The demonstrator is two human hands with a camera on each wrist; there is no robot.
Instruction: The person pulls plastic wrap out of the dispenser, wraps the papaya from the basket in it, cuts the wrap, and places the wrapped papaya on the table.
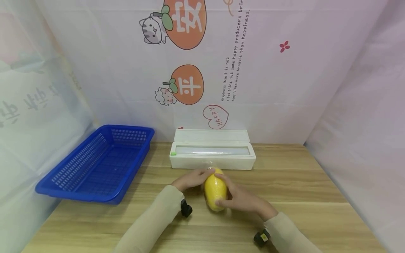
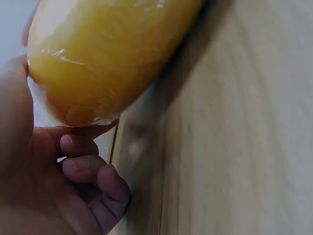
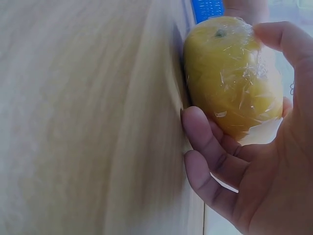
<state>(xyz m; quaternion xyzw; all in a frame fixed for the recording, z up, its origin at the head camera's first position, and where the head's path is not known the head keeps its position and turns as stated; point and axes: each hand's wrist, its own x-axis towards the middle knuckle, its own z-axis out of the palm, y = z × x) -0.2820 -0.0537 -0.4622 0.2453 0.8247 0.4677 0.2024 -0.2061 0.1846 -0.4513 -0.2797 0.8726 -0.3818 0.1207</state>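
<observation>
A long, rounded yellow fruit (image 1: 216, 189) wrapped in clear cling film lies on the wooden table between both hands. My left hand (image 1: 193, 178) holds its far end, the thumb along the top and a finger against the tip. The other fingers of that hand (image 2: 54, 181) curl below the fruit's end in the left wrist view. From the other side, my right hand (image 1: 242, 198) grips the fruit, thumb near the close end and fingers around its side. A dark stem spot (image 3: 221, 33) shows through the wrinkled film in the right wrist view.
Just behind the fruit stands a white cling film box (image 1: 212, 162) with its lid raised and the roll inside. A blue plastic basket (image 1: 117, 186) sits at the left. Printed cloth (image 1: 269, 88) hangs around the back and sides of the table (image 1: 294, 196).
</observation>
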